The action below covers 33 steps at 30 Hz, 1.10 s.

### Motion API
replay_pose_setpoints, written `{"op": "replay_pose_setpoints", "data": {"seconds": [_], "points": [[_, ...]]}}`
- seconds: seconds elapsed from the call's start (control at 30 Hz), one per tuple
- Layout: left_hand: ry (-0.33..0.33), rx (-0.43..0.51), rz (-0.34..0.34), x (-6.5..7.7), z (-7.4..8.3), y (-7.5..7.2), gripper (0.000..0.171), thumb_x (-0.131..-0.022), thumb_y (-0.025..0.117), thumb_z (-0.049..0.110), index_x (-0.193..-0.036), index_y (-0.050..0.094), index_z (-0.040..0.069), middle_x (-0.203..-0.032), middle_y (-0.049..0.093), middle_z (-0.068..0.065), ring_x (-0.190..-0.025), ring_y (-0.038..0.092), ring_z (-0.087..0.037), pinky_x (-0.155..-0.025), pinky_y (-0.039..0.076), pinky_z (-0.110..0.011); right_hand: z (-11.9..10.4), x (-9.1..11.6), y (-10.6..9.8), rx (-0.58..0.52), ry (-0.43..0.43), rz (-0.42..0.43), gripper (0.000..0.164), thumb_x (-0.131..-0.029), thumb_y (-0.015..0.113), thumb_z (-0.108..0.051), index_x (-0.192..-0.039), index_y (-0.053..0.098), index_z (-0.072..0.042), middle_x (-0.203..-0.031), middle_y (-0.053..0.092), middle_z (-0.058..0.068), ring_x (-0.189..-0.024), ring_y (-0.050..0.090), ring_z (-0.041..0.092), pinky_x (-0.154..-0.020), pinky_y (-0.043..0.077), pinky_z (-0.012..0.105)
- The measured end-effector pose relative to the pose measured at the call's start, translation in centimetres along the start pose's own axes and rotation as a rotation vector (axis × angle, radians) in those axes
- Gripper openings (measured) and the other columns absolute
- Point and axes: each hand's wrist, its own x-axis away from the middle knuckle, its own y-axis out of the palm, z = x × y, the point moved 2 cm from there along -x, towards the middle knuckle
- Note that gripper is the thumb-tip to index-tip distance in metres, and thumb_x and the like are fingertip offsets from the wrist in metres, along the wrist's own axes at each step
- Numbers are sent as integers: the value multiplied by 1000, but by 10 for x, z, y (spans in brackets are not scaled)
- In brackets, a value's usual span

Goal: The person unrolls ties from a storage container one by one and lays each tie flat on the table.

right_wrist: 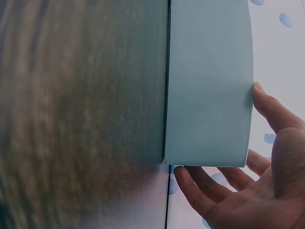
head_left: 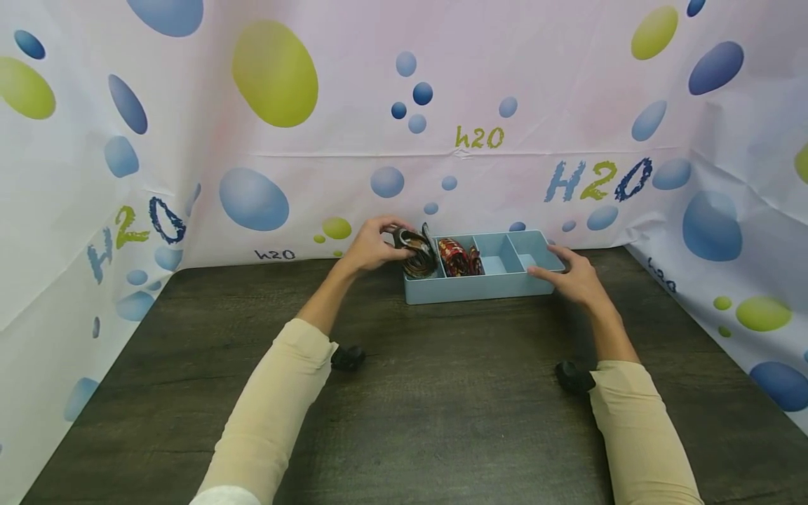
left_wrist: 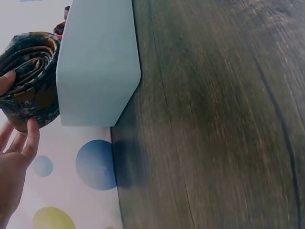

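A patterned roll (head_left: 420, 265) sat at the left end of the blue box (head_left: 476, 286).
The left hand (head_left: 372, 247) pinched it between thumb and fingers; the right hand (head_left: 576, 278) loosely clasped the other end — a slackening pinch, I judged, could let it unwind.

Left hand (left_wrist: 16, 167) at left edge, partly cropped; thumb and fingers pinch a rolled patterned cloth (left_wrist: 40, 98), dark with brown, its spiral end showing. Roll sits right at the rim of a pale blue box (left_wrist: 97, 62); whether touching, unclear. Box wall smooth, plain. Scrap of red-and-dark material (left_wrist: 59, 29) peeks past the rim, above the roll. Bench (left_wrist: 209, 119) dark, wood-grained, fills the right side. White backdrop (left_wrist: 71, 143) at lower left, blue and yellow-green spots.
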Motion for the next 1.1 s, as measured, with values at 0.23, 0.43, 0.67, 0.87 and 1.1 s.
{"op": "replay_pose_setpoints", "data": {"seconds": [0.23,0.43,0.67,0.87,1.1], "points": [[0,73,65,7,4,-12,38,-81,82,-5,-117,70,-8,-126,64,-22,-115,62,-37,-82,58,-34,3,0,1,-14,9,11,94,-98,67,-49,-162,24,3,-166,17,34,-149,23,57,-113,27,74],[-8,124,83,19,13,-21,39,-83,80,-8,-120,67,-9,-130,61,-21,-116,59,-32,-83,58,-29,4,0,2,-28,13,13,93,-98,68,-49,-162,24,3,-166,17,33,-149,22,56,-113,26,74],[-18,153,80,34,22,-32,40,-83,79,-11,-120,65,-10,-130,59,-20,-117,57,-29,-83,56,-33,4,-1,1,-33,7,13,93,-98,68,-48,-162,24,3,-166,17,33,-150,19,56,-114,25,74],[2,161,47,47,27,-34,38,-83,77,-13,-119,63,-12,-129,58,-22,-116,56,-29,-81,56,-31,5,-1,1,-40,12,8,94,-98,68,-48,-162,23,4,-166,15,33,-151,17,56,-115,23,74],[25,193,22,62,31,-33,40,-82,77,-15,-119,62,-13,-126,59,-22,-115,59,-26,-85,58,-35,4,-1,1,-43,5,7,94,-98,68,-48,-162,24,4,-166,15,34,-151,17,56,-115,23,74]]}}
